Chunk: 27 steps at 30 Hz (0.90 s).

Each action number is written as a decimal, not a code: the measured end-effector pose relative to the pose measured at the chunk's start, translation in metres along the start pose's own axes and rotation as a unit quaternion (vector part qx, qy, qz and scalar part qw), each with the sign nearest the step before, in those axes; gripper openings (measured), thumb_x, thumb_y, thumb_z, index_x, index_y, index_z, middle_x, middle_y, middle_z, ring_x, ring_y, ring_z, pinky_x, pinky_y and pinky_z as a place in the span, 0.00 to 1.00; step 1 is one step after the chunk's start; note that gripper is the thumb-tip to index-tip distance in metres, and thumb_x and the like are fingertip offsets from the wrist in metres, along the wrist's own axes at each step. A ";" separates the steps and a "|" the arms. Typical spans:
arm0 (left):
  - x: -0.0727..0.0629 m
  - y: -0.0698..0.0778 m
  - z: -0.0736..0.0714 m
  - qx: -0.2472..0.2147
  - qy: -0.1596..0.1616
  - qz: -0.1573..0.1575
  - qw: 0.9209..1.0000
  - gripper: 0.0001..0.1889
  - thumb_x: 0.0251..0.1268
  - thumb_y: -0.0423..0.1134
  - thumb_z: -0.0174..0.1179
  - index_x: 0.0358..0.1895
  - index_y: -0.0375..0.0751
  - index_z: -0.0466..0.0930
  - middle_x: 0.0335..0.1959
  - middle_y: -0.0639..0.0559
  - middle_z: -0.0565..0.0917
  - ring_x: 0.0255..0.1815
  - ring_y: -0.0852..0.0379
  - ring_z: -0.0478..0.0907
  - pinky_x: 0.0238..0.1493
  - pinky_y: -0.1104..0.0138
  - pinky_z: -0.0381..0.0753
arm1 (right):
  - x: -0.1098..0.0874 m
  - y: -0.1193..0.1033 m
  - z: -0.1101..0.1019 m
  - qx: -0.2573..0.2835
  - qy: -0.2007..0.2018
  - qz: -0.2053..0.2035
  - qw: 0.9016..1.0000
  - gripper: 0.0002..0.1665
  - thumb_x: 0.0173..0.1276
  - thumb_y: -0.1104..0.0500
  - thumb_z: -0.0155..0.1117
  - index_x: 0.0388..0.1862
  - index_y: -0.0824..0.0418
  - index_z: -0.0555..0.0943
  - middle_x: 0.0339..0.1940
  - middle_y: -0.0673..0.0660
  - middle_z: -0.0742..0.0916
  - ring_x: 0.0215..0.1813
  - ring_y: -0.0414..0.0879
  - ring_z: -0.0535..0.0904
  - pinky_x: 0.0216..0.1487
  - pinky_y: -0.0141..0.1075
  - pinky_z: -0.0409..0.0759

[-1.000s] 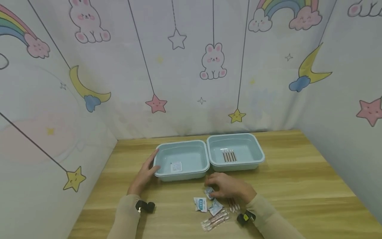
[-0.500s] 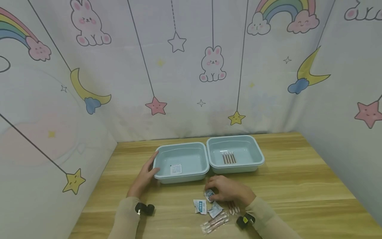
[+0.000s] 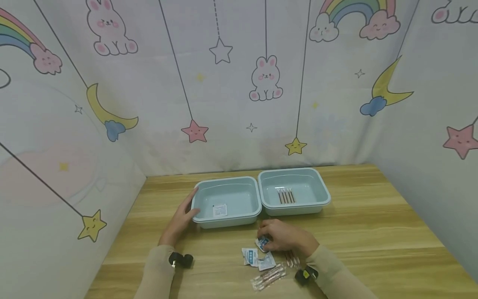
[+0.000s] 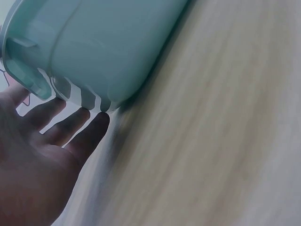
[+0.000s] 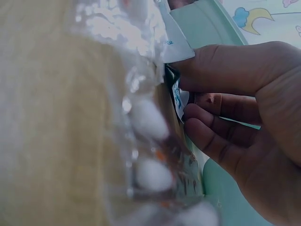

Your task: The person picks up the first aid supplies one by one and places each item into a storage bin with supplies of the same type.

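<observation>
In the head view, my left hand (image 3: pixel 181 220) rests on the left end of the left pale-blue basin (image 3: pixel 228 223), thumb at its rim. Its fingers stay extended, fingertips against the outer wall in the left wrist view. My right hand (image 3: pixel 285 237) is low over the table, thumb and fingers pinching a small white-and-blue sachet (image 3: pixel 262 244). Two similar sachets lie beside it, a left one (image 3: pixel 250 256) and a right one (image 3: pixel 267 261). Clear-wrapped cotton swabs with brown sticks (image 3: pixel 269 277) lie closer to me. More wrapped swabs (image 3: pixel 293 260) show partly under my right hand.
One flat white sachet (image 3: pixel 220 210) lies inside the left basin. The right pale-blue basin (image 3: pixel 319 209) stands against it and holds a row of several brown-stick swabs (image 3: pixel 286 196). Behind the wooden table (image 3: pixel 373 232) hangs a cartoon-printed cloth (image 3: pixel 231 153).
The right loose sachet has shifted slightly left and lies flatter. My right hand has barely moved around the pinched sachet, and my left hand stays at the basin.
</observation>
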State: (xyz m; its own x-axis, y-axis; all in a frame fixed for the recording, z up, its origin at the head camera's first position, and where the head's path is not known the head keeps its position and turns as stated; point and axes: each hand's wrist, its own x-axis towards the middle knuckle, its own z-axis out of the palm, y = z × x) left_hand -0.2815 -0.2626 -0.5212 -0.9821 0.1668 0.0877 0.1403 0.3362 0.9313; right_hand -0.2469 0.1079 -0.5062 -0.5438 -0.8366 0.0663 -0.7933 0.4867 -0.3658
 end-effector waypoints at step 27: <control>0.000 0.000 -0.002 -0.007 -0.012 0.002 1.000 0.37 0.68 0.31 0.52 0.78 0.49 0.49 0.80 0.42 0.46 0.80 0.38 0.40 0.76 0.41 0.42 | 0.003 -0.001 0.001 0.029 0.026 0.011 0.999 0.12 0.56 0.65 0.69 0.41 0.56 0.87 0.33 0.47 0.87 0.32 0.31 0.76 0.34 0.21 0.76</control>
State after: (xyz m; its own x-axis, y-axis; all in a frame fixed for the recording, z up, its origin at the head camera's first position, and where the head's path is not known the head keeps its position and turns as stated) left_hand -0.2820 -0.2640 -0.5203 -0.9781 0.1904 0.0836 0.1426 0.3216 0.9361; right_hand -0.2469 0.1049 -0.5069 -0.5757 -0.8109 0.1046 -0.7643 0.4882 -0.4213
